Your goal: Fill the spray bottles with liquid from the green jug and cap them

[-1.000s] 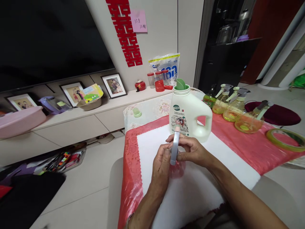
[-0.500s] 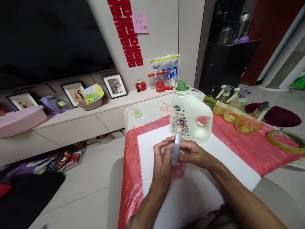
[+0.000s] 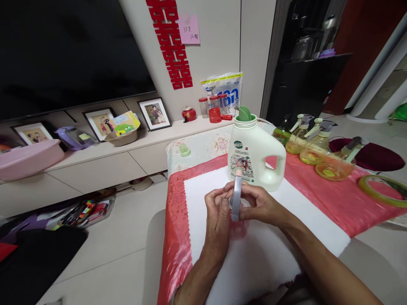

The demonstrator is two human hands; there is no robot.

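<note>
- Just below the middle of the frame, the left hand (image 3: 217,212) and the right hand (image 3: 260,205) meet over the tabletop (image 3: 318,199), both closed around one small thing.
- That thing is a spray pump (image 3: 235,198): a slim grey plastic head standing almost upright with a pale pink tip at the top. The left hand's fingertips pinch it from the left; the right hand curls around it from the right.
- Under the hands a faint see-through pink shape shows, possibly a small bottle; too hidden to be sure.
- The pump looks light, stiff and smooth, likely a little slippery. The safest hold seems low on its neck, not the thin upper end.
- The hands hover above a white cloth (image 3: 270,254) laid over a red tablecloth (image 3: 173,237).
- Just beyond the hands, centre frame, stands a white detergent jug (image 3: 254,152) with a green spout, its cap off. It probably needs its side handle to lift.
- To the right sit several spray bottles (image 3: 310,146) of yellow liquid, and at the far right edge a roll of tape (image 3: 381,190).
- At upper left, a low shelf (image 3: 95,156) carries framed photos.
</note>
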